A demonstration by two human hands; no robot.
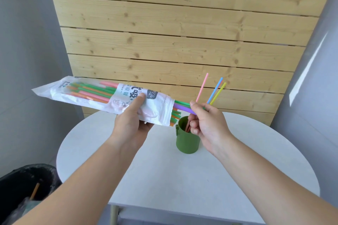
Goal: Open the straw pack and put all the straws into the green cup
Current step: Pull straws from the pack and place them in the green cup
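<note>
Behind our white desk [237,179] stands a wooden wall [182,33]; our left hand [130,124] grips the straw pack [102,95], our right hand [206,122] pinches straws [215,89] above the green cup [186,140]; a black bin [23,184] waits left.

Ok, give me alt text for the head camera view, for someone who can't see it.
A person's left hand holds an opened straw pack above a round white table, while the right hand lowers a few coloured straws into a green cup. More straws poke from the pack's open end; a black bin sits lower left.
</note>
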